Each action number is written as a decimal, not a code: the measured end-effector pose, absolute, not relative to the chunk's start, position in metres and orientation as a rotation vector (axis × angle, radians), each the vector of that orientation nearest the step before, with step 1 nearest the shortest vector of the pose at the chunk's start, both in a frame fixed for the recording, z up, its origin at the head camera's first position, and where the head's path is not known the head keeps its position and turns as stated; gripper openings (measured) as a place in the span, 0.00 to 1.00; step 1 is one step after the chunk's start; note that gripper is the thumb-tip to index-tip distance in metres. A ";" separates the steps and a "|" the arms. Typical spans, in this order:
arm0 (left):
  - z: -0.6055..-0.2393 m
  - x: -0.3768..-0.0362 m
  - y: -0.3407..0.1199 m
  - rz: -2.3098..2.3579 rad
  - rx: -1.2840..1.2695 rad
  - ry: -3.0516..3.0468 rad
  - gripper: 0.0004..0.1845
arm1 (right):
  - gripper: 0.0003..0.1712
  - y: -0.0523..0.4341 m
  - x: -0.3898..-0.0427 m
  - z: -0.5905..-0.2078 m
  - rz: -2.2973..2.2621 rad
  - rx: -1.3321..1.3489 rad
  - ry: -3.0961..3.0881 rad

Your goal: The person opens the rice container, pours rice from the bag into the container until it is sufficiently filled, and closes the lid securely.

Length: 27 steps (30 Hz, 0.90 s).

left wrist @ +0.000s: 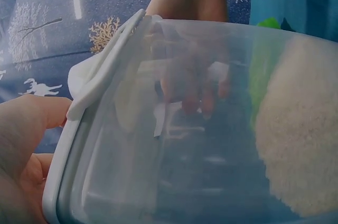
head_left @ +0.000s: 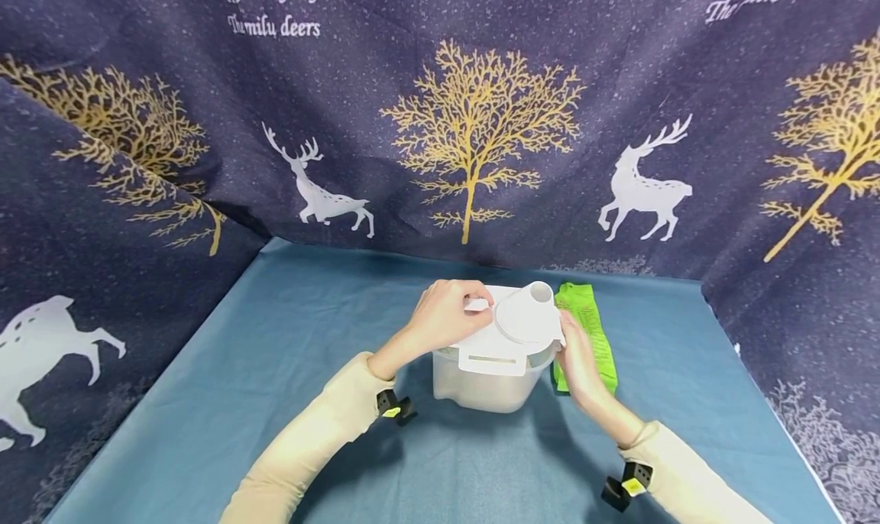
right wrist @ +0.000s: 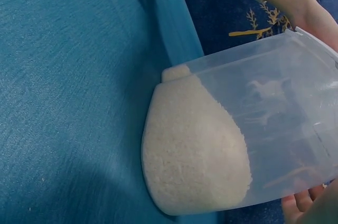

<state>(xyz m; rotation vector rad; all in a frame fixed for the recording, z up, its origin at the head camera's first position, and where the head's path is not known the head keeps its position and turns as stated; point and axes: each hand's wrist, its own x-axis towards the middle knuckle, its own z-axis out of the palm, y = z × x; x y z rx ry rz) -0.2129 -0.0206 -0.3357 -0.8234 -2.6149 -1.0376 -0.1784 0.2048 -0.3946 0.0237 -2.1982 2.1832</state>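
Note:
A translucent rice storage container (head_left: 484, 386) stands on the table with a white lid (head_left: 491, 362). White grains, likely rice (right wrist: 195, 150), fill its lower part. A white spouted cup (head_left: 525, 318) sits on the lid. My left hand (head_left: 450, 310) grips the lid's left side, thumb and fingers around a raised white edge. In the left wrist view the lid rim (left wrist: 66, 150) lies beside that thumb. My right hand (head_left: 580, 360) holds the container's right side near the lid; its fingers show blurred through the wall in the left wrist view.
A bright green packet (head_left: 594, 333) lies right behind the container, partly hidden by my right hand. A blue cloth (head_left: 330, 310) covers the table. Dark curtain fabric (head_left: 385, 66) with deer and trees hangs behind and along the sides.

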 end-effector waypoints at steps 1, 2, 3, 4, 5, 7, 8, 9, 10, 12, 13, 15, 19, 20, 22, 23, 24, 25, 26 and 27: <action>-0.336 -0.213 -0.020 -1.038 -0.827 -2.617 0.06 | 0.18 0.205 -0.178 -0.395 2.185 0.024 -2.182; -0.336 -0.213 -0.019 -1.036 -0.829 -2.618 0.06 | 0.17 0.205 -0.177 -0.395 2.184 0.028 -2.164; -0.337 -0.212 -0.018 -1.029 -0.830 -2.619 0.06 | 0.17 0.205 -0.177 -0.396 2.190 0.031 -2.142; -0.338 -0.212 -0.017 -1.023 -0.834 -2.616 0.05 | 0.17 0.205 -0.176 -0.396 2.193 0.039 -2.121; -0.338 -0.212 -0.016 -1.017 -0.838 -2.613 0.05 | 0.16 0.206 -0.176 -0.397 2.197 0.047 -2.101; -0.339 -0.210 -0.015 -1.001 -0.846 -2.607 0.05 | 0.16 0.206 -0.174 -0.397 2.210 0.056 -2.061; -0.339 -0.210 -0.014 -0.994 -0.851 -2.605 0.05 | 0.16 0.206 -0.174 -0.397 2.215 0.055 -2.042; -0.339 -0.209 -0.014 -0.994 -0.857 -2.602 0.04 | 0.16 0.207 -0.173 -0.397 2.221 0.057 -2.028; -0.338 -0.208 -0.013 -0.996 -0.865 -2.601 0.04 | 0.16 0.207 -0.173 -0.397 2.219 0.054 -2.014; -0.338 -0.207 -0.013 -1.002 -0.877 -2.601 0.04 | 0.17 0.207 -0.173 -0.397 2.214 0.049 -1.992; -0.338 -0.207 -0.012 -1.001 -0.878 -2.602 0.04 | 0.17 0.208 -0.173 -0.396 2.213 0.049 -1.985; -0.338 -0.207 -0.012 -1.003 -0.877 -2.607 0.04 | 0.17 0.208 -0.173 -0.396 2.207 0.048 -1.983; -0.338 -0.207 -0.012 -0.978 -0.875 -2.627 0.04 | 0.15 0.208 -0.173 -0.394 2.106 0.024 -2.042; -0.338 -0.207 -0.012 -0.971 -0.879 -2.634 0.05 | 0.15 0.208 -0.172 -0.394 2.058 0.016 -2.066; -0.338 -0.208 -0.011 -0.961 -0.887 -2.654 0.05 | 0.13 0.208 -0.172 -0.394 1.958 -0.002 -2.119; -0.338 -0.208 -0.012 -0.957 -0.890 -2.664 0.06 | 0.12 0.208 -0.172 -0.394 1.909 -0.007 -2.145; -0.338 -0.208 -0.012 -0.947 -0.890 -2.677 0.06 | 0.12 0.208 -0.171 -0.394 1.878 -0.007 -2.167; -0.338 -0.208 -0.012 -0.941 -0.888 -2.687 0.06 | 0.11 0.209 -0.171 -0.394 1.855 -0.005 -2.185; -0.339 -0.208 -0.012 -0.937 -0.890 -2.695 0.06 | 0.11 0.209 -0.172 -0.394 1.834 0.000 -2.201; -0.339 -0.208 -0.012 -0.933 -0.892 -2.698 0.05 | 0.11 0.210 -0.172 -0.393 1.826 -0.002 -2.213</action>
